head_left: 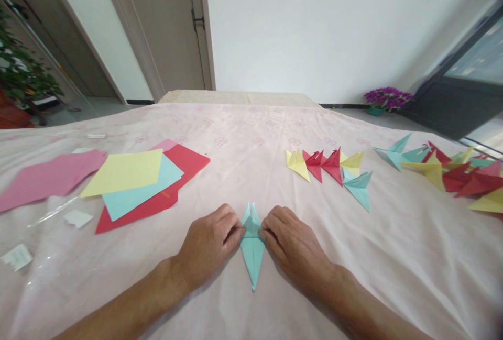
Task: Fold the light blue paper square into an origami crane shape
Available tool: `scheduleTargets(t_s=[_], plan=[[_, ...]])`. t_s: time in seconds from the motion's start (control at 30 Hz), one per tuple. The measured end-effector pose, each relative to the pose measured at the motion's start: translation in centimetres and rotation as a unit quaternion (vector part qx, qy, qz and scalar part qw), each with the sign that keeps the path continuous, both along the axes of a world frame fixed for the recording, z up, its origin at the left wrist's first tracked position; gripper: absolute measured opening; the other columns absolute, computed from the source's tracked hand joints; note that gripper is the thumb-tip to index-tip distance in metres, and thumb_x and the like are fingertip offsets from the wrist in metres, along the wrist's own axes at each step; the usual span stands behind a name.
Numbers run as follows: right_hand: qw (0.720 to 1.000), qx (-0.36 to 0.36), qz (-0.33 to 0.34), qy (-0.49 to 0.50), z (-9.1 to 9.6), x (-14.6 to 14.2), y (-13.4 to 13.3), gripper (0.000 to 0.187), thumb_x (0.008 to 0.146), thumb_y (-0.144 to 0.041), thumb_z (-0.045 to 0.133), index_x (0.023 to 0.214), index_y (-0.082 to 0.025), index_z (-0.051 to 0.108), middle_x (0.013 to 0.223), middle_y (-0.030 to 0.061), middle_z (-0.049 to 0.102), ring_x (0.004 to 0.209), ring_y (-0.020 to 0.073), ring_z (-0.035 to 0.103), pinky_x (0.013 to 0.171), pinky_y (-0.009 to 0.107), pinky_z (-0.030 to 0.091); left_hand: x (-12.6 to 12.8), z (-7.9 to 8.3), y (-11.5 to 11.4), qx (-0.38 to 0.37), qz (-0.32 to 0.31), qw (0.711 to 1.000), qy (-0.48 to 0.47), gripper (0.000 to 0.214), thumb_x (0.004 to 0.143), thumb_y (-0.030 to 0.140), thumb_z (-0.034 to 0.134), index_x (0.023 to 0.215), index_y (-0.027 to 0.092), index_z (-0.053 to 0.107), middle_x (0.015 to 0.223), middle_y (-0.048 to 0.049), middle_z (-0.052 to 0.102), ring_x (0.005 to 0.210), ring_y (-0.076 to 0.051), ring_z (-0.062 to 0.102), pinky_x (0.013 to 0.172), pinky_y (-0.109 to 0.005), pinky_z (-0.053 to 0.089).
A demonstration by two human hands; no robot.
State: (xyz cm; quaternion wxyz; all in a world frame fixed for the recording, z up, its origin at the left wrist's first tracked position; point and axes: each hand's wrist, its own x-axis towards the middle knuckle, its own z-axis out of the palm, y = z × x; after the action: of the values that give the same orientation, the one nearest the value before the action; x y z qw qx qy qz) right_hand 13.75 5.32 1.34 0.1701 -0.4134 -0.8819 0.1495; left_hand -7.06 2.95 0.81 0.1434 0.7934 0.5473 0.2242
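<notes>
My left hand (214, 238) and right hand (294, 240) over there — fingers pinching 1 blue folded paper (252, 251), flat sheets (123, 173) beyond left fingers, folded birds (334, 165) beyond right.

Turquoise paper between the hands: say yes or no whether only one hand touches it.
No, the left hand touches one side edge of the turquoise paper and the right hand touches the other.

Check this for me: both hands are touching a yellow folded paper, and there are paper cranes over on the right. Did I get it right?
Not quite: the folded paper isn't yellow. The head view shows that it is light blue-green. The left hand and right hand are touching it, and the paper cranes are over on the right.
</notes>
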Motion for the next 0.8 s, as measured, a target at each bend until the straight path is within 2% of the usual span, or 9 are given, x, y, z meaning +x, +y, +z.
scheduleTargets(t_s=[0.23,0.47,0.6,0.7,0.8], plan=[[0.999,0.021,-0.028,-0.010,-0.6,-0.6,-0.1,0.019,0.096,-0.016,0.048,0.077,-0.020,0.049,0.084,0.0050,0.052,0.081,0.0205,0.050,0.073,0.034,0.042,0.7,0.0,0.0,0.015,0.030,0.998,0.047,0.016,0.095,0.022,0.049,0.079,0.019,0.052,0.084,0.0018,0.053,0.069,-0.013,0.055,0.062,-0.027,0.040],[0.998,0.008,-0.056,0.026,-0.4,-0.6,-0.2,0.013,0.089,-0.012,0.056,0.084,-0.020,0.049,0.087,0.0038,0.053,0.082,0.0203,0.052,0.073,0.033,0.044,0.4,-0.5,0.1,0.032,0.035,0.998,0.047,0.013,0.092,0.024,0.059,0.083,0.020,0.051,0.086,0.0015,0.054,0.072,-0.015,0.057,0.061,-0.027,0.045],[0.999,0.013,-0.039,0.008,-0.3,-0.6,-0.2,0.010,0.091,-0.013,0.057,0.087,-0.020,0.052,0.089,0.0038,0.055,0.082,0.0202,0.053,0.070,0.032,0.044,0.5,-0.8,0.0,0.117,0.009,0.992,0.043,0.003,0.093,0.018,0.055,0.090,0.018,0.056,0.099,-0.0048,0.060,0.084,-0.019,0.060,0.072,-0.033,0.051],[0.999,0.021,-0.023,-0.020,-0.3,-0.6,-0.3,0.004,0.094,-0.018,0.056,0.092,-0.020,0.057,0.089,0.0040,0.058,0.082,0.0205,0.054,0.072,0.033,0.044,0.4,-0.9,0.0,0.192,-0.020,0.980,0.049,0.009,0.095,0.018,0.051,0.094,0.018,0.061,0.114,-0.0092,0.062,0.096,-0.023,0.062,0.081,-0.039,0.054],[0.999,0.026,-0.019,-0.029,-0.3,-0.5,-0.2,0.007,0.096,-0.020,0.056,0.098,-0.022,0.062,0.091,0.0043,0.060,0.085,0.0205,0.055,0.074,0.033,0.045,0.3,-0.9,0.1,0.224,-0.060,0.971,0.062,0.018,0.097,0.019,0.049,0.106,0.018,0.065,0.126,-0.0101,0.063,0.114,-0.026,0.059,0.094,-0.043,0.052]])
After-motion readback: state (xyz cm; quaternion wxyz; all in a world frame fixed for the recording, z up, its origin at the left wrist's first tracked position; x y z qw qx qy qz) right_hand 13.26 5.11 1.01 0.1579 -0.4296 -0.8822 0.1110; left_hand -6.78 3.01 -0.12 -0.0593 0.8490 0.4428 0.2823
